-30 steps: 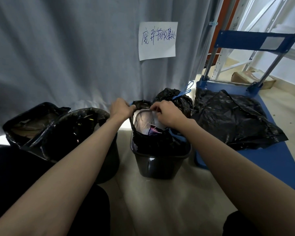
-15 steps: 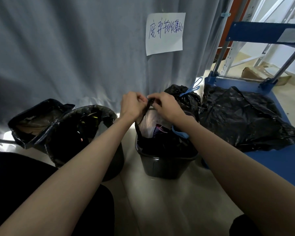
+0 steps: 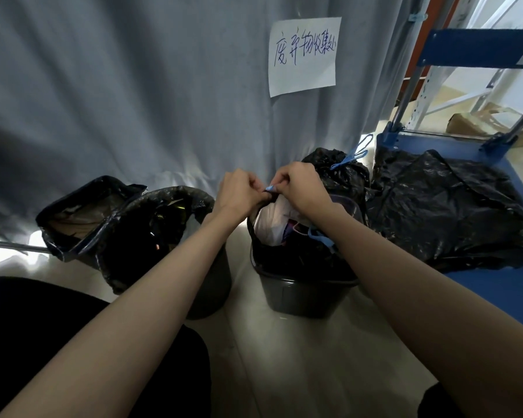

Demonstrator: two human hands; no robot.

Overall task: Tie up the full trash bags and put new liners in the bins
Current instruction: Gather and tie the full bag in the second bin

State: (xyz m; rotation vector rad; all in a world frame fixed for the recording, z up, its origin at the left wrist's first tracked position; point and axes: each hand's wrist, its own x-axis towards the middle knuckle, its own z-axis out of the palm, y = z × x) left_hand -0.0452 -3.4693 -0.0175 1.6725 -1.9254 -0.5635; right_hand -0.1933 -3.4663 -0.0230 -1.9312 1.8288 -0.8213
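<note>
A small dark bin [image 3: 302, 297] stands on the floor in the middle, lined with a full black trash bag [image 3: 287, 257] showing white and coloured rubbish. My left hand [image 3: 239, 194] and my right hand [image 3: 302, 185] meet above the bag's far rim and both pinch its blue drawstring [image 3: 269, 188]. Another loop of the drawstring [image 3: 322, 238] hangs at the bag's right side under my right wrist. Behind the bin sits a tied black bag [image 3: 338, 173] with a blue tie. A round bin [image 3: 169, 242] and a square bin [image 3: 85, 215] stand left, both lined in black.
A blue hand cart [image 3: 495, 285] at the right carries loose black bags [image 3: 453, 206]. A grey curtain [image 3: 133, 86] with a handwritten paper sign [image 3: 304, 55] hangs behind the bins. Metal shelving and a cardboard box stand at the far right.
My hands have come together from the bag's two sides to its far rim, drawing the opening narrower, and now pinch the blue drawstring between them.
</note>
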